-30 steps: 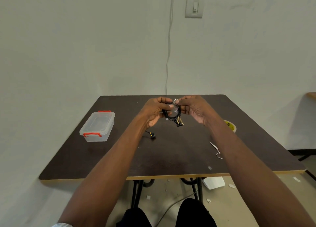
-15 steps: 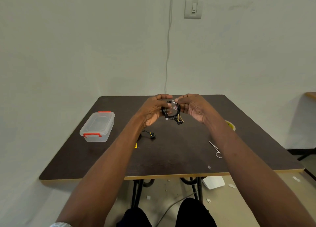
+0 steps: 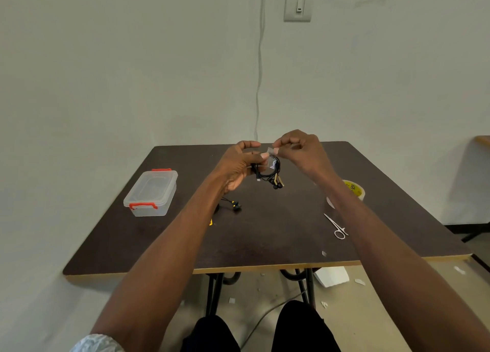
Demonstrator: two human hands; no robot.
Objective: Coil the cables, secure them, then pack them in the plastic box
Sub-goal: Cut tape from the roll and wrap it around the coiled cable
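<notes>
At the centre of the frame your left hand (image 3: 236,170) grips a small coil of thin black earphone cable (image 3: 268,170), its glossy buds and gold-toned stems dangling below, while your right hand (image 3: 298,150) pinches a crinkled scrap of clear tape (image 3: 271,151) above the coil. At centre left, the clear rectangular plastic box with orange clips (image 3: 151,192) sits lidded on the dark matte worktop (image 3: 265,240). A second black earphone cable (image 3: 233,204) lies partly hidden behind your left forearm. Slim metal scissors (image 3: 336,225) lie at centre right; your right arm cuts off much of the yellow-cored tape roll (image 3: 354,190).
</notes>
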